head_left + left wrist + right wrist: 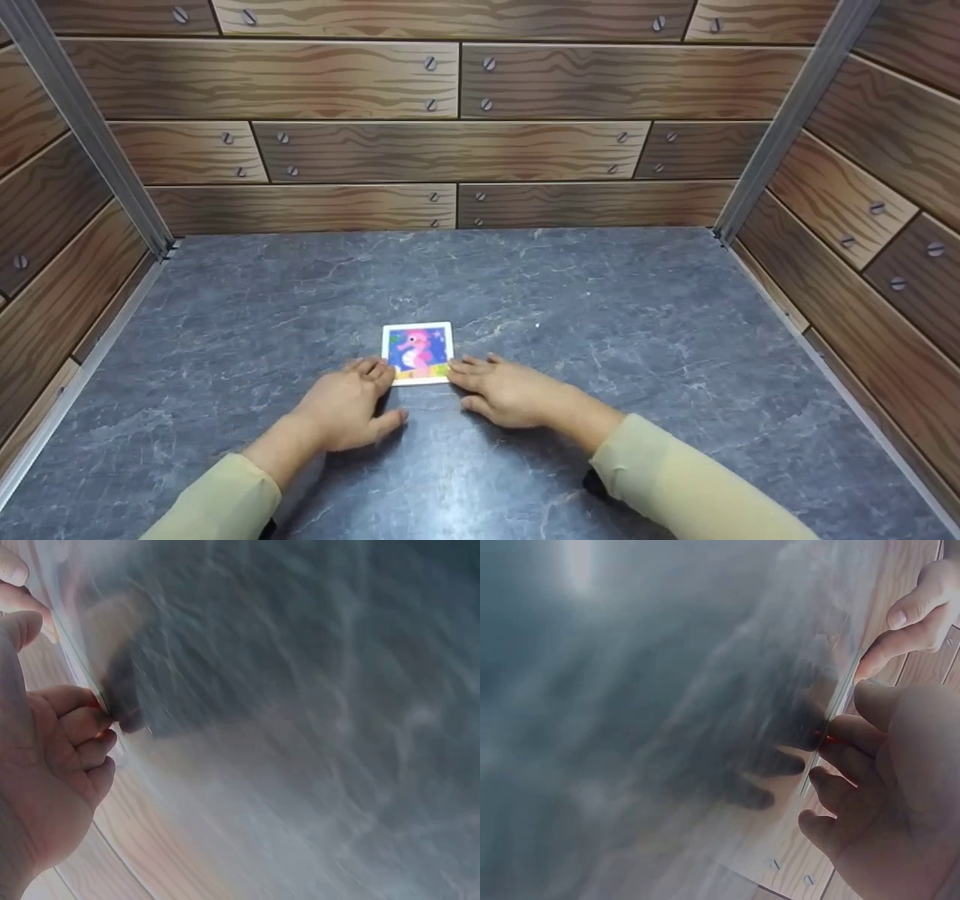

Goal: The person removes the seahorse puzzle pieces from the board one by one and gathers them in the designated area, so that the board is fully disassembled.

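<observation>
A small square picture puzzle [418, 352] with a white border lies flat on the table, showing a pink seahorse on a blue background. At its lower left corner rests my left hand [345, 409], fingertips touching the edge and thumb held apart. My right hand [514, 391] touches the lower right edge with its fingertips, palm down. From the left wrist, the left hand's fingers [79, 724] appear slightly bent against the puzzle's thin edge. The right wrist view shows the right hand's fingers [847, 757] along the opposite edge. Neither hand grips the puzzle.
The grey marbled tabletop [600, 300] reflects light near its front. Wood-patterned panels [360, 79] stand at the back and both sides, with metal posts [795, 112] in the back corners.
</observation>
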`<state>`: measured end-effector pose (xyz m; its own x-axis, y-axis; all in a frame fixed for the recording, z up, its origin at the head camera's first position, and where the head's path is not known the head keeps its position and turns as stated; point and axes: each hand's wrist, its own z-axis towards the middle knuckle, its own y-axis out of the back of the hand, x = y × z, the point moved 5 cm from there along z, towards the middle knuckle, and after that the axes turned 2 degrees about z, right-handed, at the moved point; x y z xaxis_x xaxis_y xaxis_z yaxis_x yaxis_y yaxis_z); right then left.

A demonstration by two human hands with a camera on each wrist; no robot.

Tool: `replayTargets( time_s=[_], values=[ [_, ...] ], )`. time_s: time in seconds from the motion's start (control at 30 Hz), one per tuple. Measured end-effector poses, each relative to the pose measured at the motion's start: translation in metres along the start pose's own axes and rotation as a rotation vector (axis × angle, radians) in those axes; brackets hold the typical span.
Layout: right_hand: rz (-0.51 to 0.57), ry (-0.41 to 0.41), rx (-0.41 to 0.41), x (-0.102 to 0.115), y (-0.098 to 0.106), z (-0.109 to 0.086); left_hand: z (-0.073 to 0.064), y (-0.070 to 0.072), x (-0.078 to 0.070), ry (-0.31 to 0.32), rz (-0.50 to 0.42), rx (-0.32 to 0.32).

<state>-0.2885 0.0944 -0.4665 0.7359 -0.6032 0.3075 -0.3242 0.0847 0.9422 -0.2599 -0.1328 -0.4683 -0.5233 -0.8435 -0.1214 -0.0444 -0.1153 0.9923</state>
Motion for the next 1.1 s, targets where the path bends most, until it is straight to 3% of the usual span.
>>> replayTargets(
  time_s=[0.53, 1.1],
  values=[
    [0.05, -0.005, 0.016, -0.012, -0.003, -0.037, 0.005, -0.004, -0.032, -0.069, 0.019, 0.016],
    [0.063, -0.026, 0.034, -0.015, -0.004, -0.072, 0.006, -0.011, -0.056, -0.143, 0.038, -0.004]
  ],
)
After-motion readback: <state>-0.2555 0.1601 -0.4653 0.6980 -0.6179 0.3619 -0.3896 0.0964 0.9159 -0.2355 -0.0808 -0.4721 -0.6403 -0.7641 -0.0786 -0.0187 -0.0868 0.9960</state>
